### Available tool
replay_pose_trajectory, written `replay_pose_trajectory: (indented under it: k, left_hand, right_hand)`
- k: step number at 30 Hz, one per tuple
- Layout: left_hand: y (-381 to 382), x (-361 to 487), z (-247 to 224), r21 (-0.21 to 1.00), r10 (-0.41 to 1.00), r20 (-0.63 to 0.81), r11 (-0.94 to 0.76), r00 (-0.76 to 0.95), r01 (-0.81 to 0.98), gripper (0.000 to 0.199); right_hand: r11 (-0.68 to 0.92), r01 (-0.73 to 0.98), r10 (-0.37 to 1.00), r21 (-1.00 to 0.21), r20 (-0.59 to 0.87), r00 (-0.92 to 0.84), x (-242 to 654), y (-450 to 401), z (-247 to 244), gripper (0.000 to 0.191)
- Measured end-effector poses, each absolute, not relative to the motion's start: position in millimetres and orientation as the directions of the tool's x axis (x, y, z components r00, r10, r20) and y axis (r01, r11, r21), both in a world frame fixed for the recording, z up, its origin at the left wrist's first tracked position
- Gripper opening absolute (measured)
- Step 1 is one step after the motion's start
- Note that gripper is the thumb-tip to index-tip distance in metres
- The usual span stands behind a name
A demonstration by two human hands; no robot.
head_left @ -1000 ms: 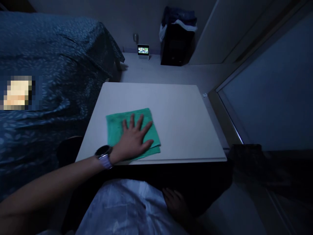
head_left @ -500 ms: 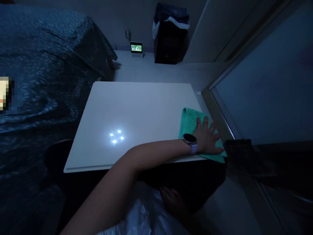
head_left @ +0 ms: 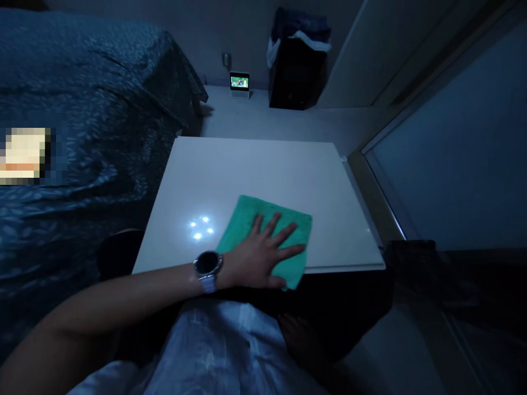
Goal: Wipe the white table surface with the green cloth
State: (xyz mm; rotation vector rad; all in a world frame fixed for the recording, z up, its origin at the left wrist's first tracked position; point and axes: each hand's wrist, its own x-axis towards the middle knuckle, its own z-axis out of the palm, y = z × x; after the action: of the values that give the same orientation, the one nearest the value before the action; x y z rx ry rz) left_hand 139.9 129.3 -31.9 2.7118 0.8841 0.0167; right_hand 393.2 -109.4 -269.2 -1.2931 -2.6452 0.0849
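- Presently logged: left grip (head_left: 257,258), flat and open, palm down, fingers spread and pointing away to the right; it presses on the cloth without closing around it.
- Green terry cloth (head_left: 267,211): folded square directly under the left grip, extending beyond the fingertips, with one corner hanging over the worktop's near edge below the grip.
- White worktop (head_left: 263,164): broad, smooth panel beneath the cloth, stretching ahead of the left grip.
- Four bright light reflections (head_left: 200,227): on the worktop, just left of the cloth.
- Wristwatch (head_left: 208,269): round dark face, pale strap, on the wrist behind the left grip.
- Right grip (head_left: 298,337): low and dim, well below the left grip, beyond the near edge; nothing shows in it, but the darkness hides whether it is open or closed.
- Patterned blue bed cover (head_left: 82,109): far left of the left grip.
- Small lit screen (head_left: 239,83): on the floor, well ahead of the left grip.
- Black cabinet (head_left: 297,71): beyond the screen, with a bag on top.
- Risk: the overhanging corner offers no support, so pressure there could tip the cloth off the edge; the dim light makes that edge harder to judge, and the watch could knock the worktop if the wrist drops.
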Motion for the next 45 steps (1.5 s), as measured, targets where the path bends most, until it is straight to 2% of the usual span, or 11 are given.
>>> replay_pose_trajectory:
  k: [3,6,9,11,16,22,26,30,39,42,45]
  left_hand:
    - [101,73,-36,0.18,0.726,-0.088,-0.662,0.682,0.728,0.096]
    - [71,16,-45,0.088,0.852,-0.033,-0.518,0.522,0.851,0.089]
    - [58,-23,-53,0.059,0.927,-0.001,-0.373,0.374,0.926,0.086]
    - [67,-34,-53,0.041,0.951,-0.035,-0.306,0.307,0.951,0.083]
    - [150,-33,-36,0.002,0.97,-0.14,-0.198,0.197,0.98,0.071]
    - [287,-24,-24,0.075,0.996,-0.082,-0.031,0.037,0.997,0.081]
    - [341,11,-22,0.136,0.995,-0.065,0.09,-0.082,0.987,0.089]
    - [368,90,-20,0.155,0.997,-0.072,-0.024,0.035,0.988,0.086]
    - [399,295,-26,0.192,0.927,-0.075,-0.349,0.368,0.917,0.085]
    - [387,330,-27,0.197,0.829,-0.093,-0.527,0.551,0.826,0.081]
    - [363,344,-27,0.203,0.658,-0.085,-0.724,0.748,0.659,0.071]
  right_hand:
    - [0.637,0.768,0.757,-0.065,0.239,-0.608,398,-113,-272,0.049]
    - [0.662,0.749,0.722,-0.03,0.293,-0.627,401,-114,-277,0.05]
    - [0.689,0.724,0.677,-0.029,0.381,-0.629,402,-113,-283,0.044]
    - [0.697,0.717,0.668,-0.021,0.383,-0.638,403,-113,-286,0.042]
    - [0.688,0.726,0.686,-0.009,0.334,-0.646,404,-117,-289,0.042]
    - [0.651,0.757,0.737,-0.055,0.284,-0.613,401,-122,-283,0.04]
    - [0.658,0.748,0.724,-0.087,0.344,-0.598,397,-114,-273,0.041]
    - [0.661,0.741,0.717,-0.12,0.392,-0.576,392,-105,-265,0.039]
    - [0.6,0.785,0.773,-0.153,0.364,-0.52,387,-115,-270,0.039]
    - [0.591,0.794,0.777,-0.146,0.366,-0.511,387,-116,-272,0.04]
    - [0.588,0.797,0.779,-0.138,0.364,-0.511,388,-117,-273,0.042]
